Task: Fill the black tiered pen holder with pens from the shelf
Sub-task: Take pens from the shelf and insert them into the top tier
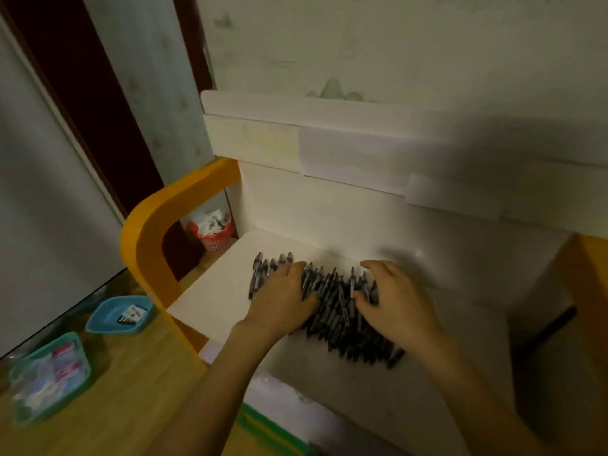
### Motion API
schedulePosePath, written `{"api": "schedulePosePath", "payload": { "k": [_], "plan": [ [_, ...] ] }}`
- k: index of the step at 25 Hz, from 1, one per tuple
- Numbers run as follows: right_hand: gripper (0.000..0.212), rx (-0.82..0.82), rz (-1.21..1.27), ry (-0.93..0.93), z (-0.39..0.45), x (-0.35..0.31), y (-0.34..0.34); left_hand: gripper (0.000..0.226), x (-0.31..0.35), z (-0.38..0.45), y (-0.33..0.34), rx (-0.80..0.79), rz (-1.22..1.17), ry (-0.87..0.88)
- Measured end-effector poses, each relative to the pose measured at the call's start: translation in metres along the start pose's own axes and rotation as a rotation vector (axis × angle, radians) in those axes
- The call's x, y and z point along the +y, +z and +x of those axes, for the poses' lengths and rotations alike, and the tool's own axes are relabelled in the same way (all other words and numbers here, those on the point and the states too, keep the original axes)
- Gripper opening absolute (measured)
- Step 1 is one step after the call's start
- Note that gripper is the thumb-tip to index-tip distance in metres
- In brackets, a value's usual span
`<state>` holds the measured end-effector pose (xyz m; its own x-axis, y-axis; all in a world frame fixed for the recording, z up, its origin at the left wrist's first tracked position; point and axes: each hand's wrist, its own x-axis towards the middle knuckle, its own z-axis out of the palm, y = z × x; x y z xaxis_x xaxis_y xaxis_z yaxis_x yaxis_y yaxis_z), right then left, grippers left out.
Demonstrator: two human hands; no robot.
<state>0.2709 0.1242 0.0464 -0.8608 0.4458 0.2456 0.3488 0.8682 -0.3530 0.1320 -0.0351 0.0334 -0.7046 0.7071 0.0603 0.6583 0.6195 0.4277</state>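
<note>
On the white shelf (210,304), a heap of dark pens (339,311) is lying loose, most of them side by side, which is likely why both hands are working it together. Left hand (283,301) is resting on the heap's left part, fingers bent over the pens; right hand (391,297) is cupping the right part, fingers curled down among them (whether either is actually gripping any is blurred). They seem to be gathering a bunch. No black holder is showing anywhere yet.
</note>
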Motion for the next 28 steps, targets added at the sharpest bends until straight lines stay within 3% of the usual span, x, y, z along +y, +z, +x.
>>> {"api": "schedulePosePath", "payload": {
  "k": [4, 9, 12, 17, 22, 28],
  "plan": [
    [0.046, 0.003, -0.065, 0.104, 0.007, 0.001, 0.01, 0.062, -0.005, 0.043, 0.03, -0.115, -0.013, -0.018],
    [0.052, 0.002, -0.137, 0.231, 0.013, 0.007, 0.022, 0.113, -0.003, 0.074, 0.057, -0.31, 0.081, -0.152],
    [0.055, -0.004, -0.198, 0.264, 0.015, 0.01, 0.023, 0.123, 0.001, 0.081, 0.065, -0.335, 0.134, -0.138],
    [0.055, 0.016, -0.244, 0.322, 0.011, 0.016, 0.02, 0.118, 0.024, 0.09, 0.082, -0.171, 0.146, -0.063],
    [0.052, 0.026, -0.255, 0.35, 0.006, 0.022, 0.015, 0.121, 0.043, 0.091, 0.097, -0.213, 0.238, -0.048],
    [0.051, 0.015, -0.261, 0.318, 0.008, 0.028, 0.012, 0.098, 0.041, 0.094, 0.09, -0.267, 0.224, -0.045]
  ]
}}
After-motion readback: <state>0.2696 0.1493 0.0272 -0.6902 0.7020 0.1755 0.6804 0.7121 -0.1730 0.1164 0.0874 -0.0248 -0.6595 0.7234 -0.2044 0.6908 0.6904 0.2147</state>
